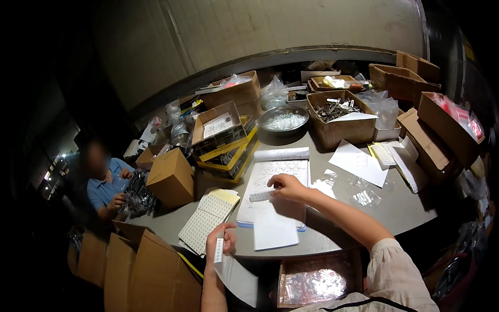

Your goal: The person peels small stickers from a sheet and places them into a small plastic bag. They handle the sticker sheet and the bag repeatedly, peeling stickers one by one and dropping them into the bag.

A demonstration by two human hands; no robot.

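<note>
Small-parts workshop, shared workbench.
Grey curved-edge table (410,203) carries open brown cardboard box (340,136) of dark metal parts (332,109), round grey metal bowl (285,131) of small whitish pieces (285,121), clear plastic bag (273,94); co-worker in blue shirt (103,188).

Light pools on the grey, curved-edged tabletop (403,208), but around me the room sinks into black. Glare whitens clear plastic bags (319,285) beyond the near edge; the bare right forearm (345,212) shades the handwritten white paper (283,169). Past the left edge, a blue-shirted person's head (97,160) is blurred.
</note>
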